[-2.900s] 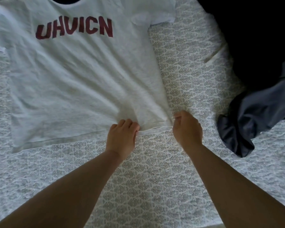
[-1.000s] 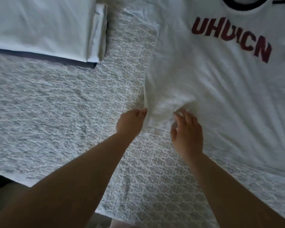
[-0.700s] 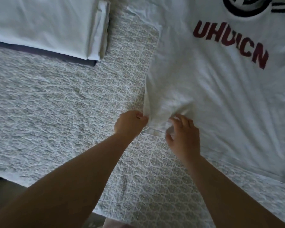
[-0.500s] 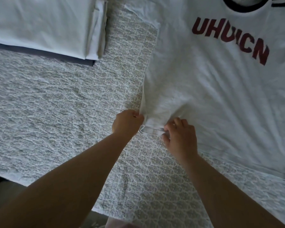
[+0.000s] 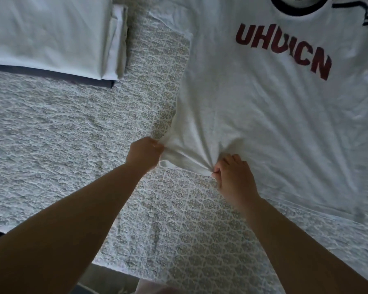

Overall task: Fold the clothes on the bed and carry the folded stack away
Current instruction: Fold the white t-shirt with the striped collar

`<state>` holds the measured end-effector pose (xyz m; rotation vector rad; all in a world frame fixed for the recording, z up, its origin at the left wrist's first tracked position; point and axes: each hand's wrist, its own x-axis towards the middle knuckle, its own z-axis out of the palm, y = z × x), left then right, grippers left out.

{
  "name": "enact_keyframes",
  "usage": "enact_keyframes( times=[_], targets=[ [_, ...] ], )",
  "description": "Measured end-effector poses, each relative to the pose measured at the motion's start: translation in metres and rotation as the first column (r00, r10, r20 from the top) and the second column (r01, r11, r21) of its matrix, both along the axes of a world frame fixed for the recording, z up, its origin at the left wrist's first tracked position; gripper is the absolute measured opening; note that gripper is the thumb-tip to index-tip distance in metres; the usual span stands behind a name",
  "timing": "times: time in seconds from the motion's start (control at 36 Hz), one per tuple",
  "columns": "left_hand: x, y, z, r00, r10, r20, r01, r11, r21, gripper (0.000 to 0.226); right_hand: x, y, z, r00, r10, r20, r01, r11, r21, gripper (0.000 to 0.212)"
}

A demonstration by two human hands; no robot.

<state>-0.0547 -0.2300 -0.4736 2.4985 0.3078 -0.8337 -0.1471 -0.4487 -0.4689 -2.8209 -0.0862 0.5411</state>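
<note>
The white cotton T-shirt with dark red block lettering across the chest (image 5: 274,115) lies face up on the bed, filling the right and upper-right part of the view. Its long axis runs from the dark-trimmed collar at the top edge of the picture down toward the person, tilted so that the hem slants from the lower-left corner of the shirt down to the right. The collar points away from the person; the hem is the nearer end. The lettering slopes downward to the right, following that tilt.

The near left corner of the shirt is gathered into creases that fan out from two grips. The left hand (image 5: 143,153) has its fingers curled round the side edge of the shirt just above the corner. The right hand (image 5: 234,175) pinches a bunch of the hem a little farther along, its fingers curled into the cloth. The two hands are near each other but not touching, with a short stretch of taut fabric between them.

Under the shirt is the pale grey bedspread with a raised lace-like pattern (image 5: 72,145), whose near edge shows at the bottom. At upper left, well apart from the shirt, a stack of folded white cloth (image 5: 51,32) rests on a dark folded layer.
</note>
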Motion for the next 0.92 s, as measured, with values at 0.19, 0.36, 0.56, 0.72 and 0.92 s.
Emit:
enact_keyframes(
  times=[0.19,0.36,0.56,0.72,0.92],
  targets=[
    [-0.01,-0.01,-0.005,0.962,0.271,0.015,-0.271,0.962,-0.029,0.02,-0.004,0.015,-0.002,0.999,0.048,-0.001,-0.048,0.999,0.016,0.02],
    [-0.018,-0.024,-0.003,0.954,0.286,0.091,-0.275,0.955,-0.116,0.04,-0.007,0.015,-0.001,0.994,-0.021,0.106,0.014,0.998,0.066,0.036],
    [-0.034,-0.009,-0.003,0.858,0.505,0.099,-0.51,0.86,0.031,0.03,-0.01,0.001,-0.01,0.975,-0.127,-0.183,0.104,0.986,-0.132,0.075],
    [-0.026,-0.017,0.004,0.912,0.378,0.16,-0.402,0.902,0.16,0.018,-0.006,-0.003,-0.002,0.975,-0.143,-0.172,0.134,0.989,-0.058,0.066],
    [-0.045,-0.074,0.006,0.787,-0.37,0.494,0.318,0.929,0.189,0.044,-0.008,-0.026,0.0,0.902,-0.425,0.071,0.417,0.903,0.101,0.036]
  ],
)
